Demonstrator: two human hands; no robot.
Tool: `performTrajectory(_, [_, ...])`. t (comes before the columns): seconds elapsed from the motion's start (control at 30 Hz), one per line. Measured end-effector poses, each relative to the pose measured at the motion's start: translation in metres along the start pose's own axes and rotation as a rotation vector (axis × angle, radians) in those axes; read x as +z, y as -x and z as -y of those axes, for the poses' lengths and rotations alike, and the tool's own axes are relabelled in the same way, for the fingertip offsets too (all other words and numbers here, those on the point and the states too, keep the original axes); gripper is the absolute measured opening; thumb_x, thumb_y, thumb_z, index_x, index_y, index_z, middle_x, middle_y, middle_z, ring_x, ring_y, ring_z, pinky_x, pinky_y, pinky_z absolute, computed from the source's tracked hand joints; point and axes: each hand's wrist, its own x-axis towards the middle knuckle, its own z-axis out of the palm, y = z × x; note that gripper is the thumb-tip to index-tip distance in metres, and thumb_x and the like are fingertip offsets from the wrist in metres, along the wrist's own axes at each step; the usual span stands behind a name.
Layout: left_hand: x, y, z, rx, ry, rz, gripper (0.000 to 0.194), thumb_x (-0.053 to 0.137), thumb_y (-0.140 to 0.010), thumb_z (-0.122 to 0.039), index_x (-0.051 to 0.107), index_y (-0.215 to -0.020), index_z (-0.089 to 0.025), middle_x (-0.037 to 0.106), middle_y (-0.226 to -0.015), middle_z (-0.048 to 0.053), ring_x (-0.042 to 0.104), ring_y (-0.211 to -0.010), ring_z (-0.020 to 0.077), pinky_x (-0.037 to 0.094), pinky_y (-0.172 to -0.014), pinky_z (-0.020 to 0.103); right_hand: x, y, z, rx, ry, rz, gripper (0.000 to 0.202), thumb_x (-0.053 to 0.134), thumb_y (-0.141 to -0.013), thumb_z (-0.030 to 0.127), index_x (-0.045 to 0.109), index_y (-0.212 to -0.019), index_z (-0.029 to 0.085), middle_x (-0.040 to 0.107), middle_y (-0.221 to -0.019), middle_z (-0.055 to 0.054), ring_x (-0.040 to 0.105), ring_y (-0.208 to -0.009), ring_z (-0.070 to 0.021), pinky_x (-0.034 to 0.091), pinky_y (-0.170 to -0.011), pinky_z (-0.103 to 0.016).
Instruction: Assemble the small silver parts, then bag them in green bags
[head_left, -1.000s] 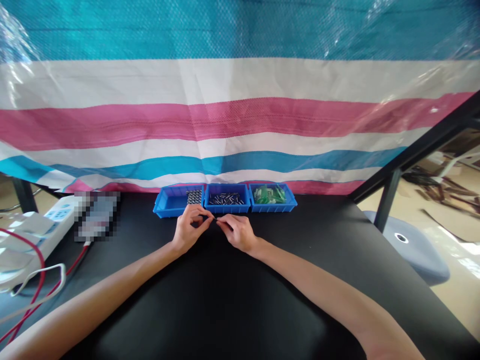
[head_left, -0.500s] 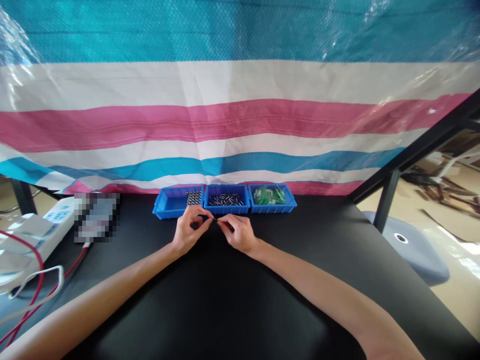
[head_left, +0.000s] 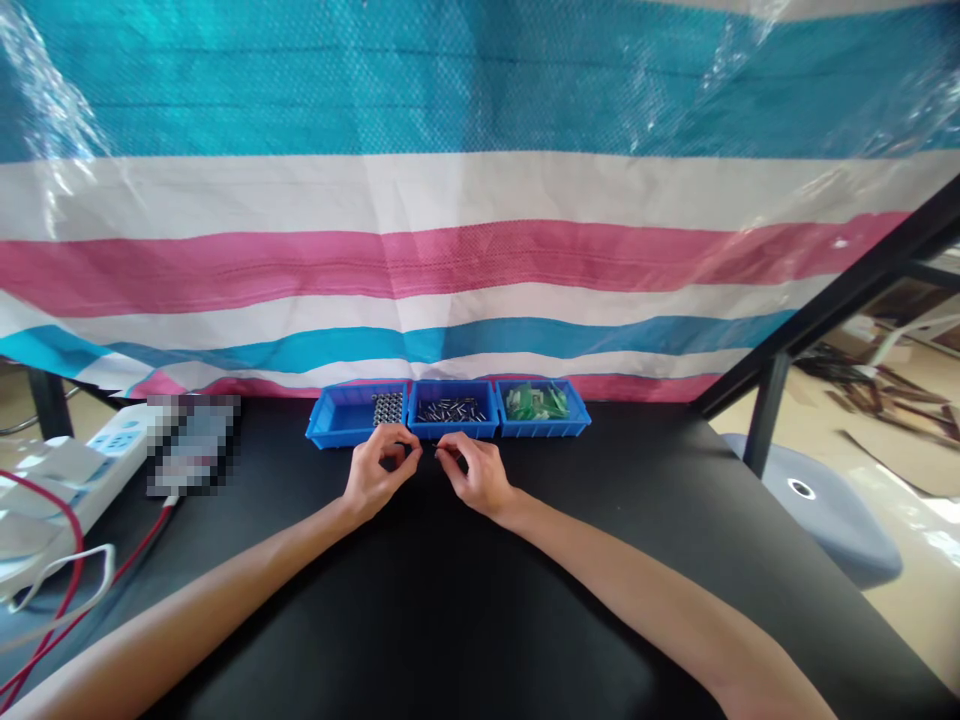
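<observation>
My left hand [head_left: 375, 470] is pinched, thumb against forefinger, in front of the left blue bin. Anything between those fingertips is too small to make out. Just to the right, my right hand [head_left: 476, 472] pinches a tiny dark piece [head_left: 436, 450] whose kind I cannot tell. A small gap separates the two sets of fingertips. Behind them, the left blue bin [head_left: 341, 436] holds rows of small round metal parts [head_left: 388, 408] at its right end. The middle blue bin [head_left: 454, 430] contains loose, slim metal pins or screws [head_left: 452, 410].
The right blue bin [head_left: 546, 428] holds green and clear plastic packets [head_left: 537, 402]. On the left lie a power strip [head_left: 112, 440], a blurred-out device [head_left: 196, 445] and a red cable [head_left: 146, 540]. A striped sheet [head_left: 480, 190] hangs behind the black table [head_left: 465, 620].
My hands have moved slightly apart, opening a gap between fingertips that were nearly meeting on a tiny dark piece. The camera has tilted up a little.
</observation>
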Motion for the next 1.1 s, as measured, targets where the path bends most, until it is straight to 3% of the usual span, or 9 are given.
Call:
performTrajectory(0.13, [-0.001, 0.0, -0.001, 0.013, -0.044, 0.036, 0.016, 0.065, -0.079, -0.019, 0.054, -0.091, -0.017, 0.063, -0.08, 0.0, 0.053, -0.051, 0.0062, 0.042, -0.05, 0.019, -0.002, -0.002, 0.002, -0.04, 0.025, -0.042, 0.012, 0.049, -0.092, 0.023, 0.06, -0.09, 0.019, 0.065, -0.087, -0.007, 0.064, -0.079, -0.0169, 0.052, -0.07, -0.026])
performTrajectory(0.33, [-0.003, -0.001, 0.0, 0.025, -0.079, 0.065, 0.012, 0.064, -0.079, -0.017, 0.056, -0.089, -0.017, 0.063, -0.08, 0.001, 0.053, -0.052, 0.0074, 0.042, -0.05, 0.02, -0.003, 0.0, 0.004, 0.016, -0.005, -0.08, 0.01, 0.051, -0.089, 0.023, 0.06, -0.086, 0.02, 0.066, -0.07, -0.001, 0.063, -0.061, -0.0142, 0.051, -0.063, -0.025])
performTrajectory(0.63, [-0.005, -0.003, 0.003, 0.034, -0.09, 0.118, 0.005, 0.055, -0.085, -0.018, 0.06, -0.086, -0.016, 0.063, -0.083, 0.004, 0.061, -0.069, 0.0132, 0.05, -0.065, 0.024, -0.012, -0.008, 0.006, 0.079, -0.171, -0.139, 0.007, 0.052, -0.087, 0.022, 0.059, -0.086, 0.02, 0.069, -0.073, -0.001, 0.067, -0.064, -0.0146, 0.054, -0.067, -0.025])
performTrajectory(0.8, [-0.005, -0.002, 0.004, 0.023, -0.08, 0.118, 0.006, 0.055, -0.086, -0.02, 0.06, -0.086, -0.016, 0.062, -0.082, 0.004, 0.061, -0.07, 0.0136, 0.05, -0.066, 0.024, -0.024, -0.025, 0.003, 0.117, -0.09, -0.209, 0.014, 0.052, -0.09, 0.025, 0.064, -0.087, 0.019, 0.069, -0.081, -0.003, 0.064, -0.068, -0.0148, 0.052, -0.068, -0.026])
performTrajectory(0.97, [-0.005, -0.002, 0.003, 0.017, -0.068, 0.121, 0.008, 0.055, -0.086, -0.022, 0.06, -0.085, -0.016, 0.062, -0.08, 0.004, 0.06, -0.068, 0.0141, 0.049, -0.063, 0.024, -0.031, -0.035, -0.011, 0.147, 0.032, -0.161, 0.017, 0.052, -0.091, 0.023, 0.068, -0.089, 0.019, 0.066, -0.085, -0.005, 0.061, -0.07, -0.0156, 0.051, -0.066, -0.027])
performTrajectory(1.1, [-0.005, -0.003, 0.003, 0.016, -0.065, 0.119, 0.007, 0.055, -0.085, -0.021, 0.06, -0.085, -0.016, 0.063, -0.08, 0.004, 0.06, -0.068, 0.0142, 0.048, -0.062, 0.024, -0.032, -0.039, -0.015, 0.106, 0.144, -0.162, 0.017, 0.053, -0.088, 0.02, 0.07, -0.092, 0.02, 0.066, -0.091, -0.007, 0.061, -0.085, -0.021, 0.051, -0.081, -0.035])
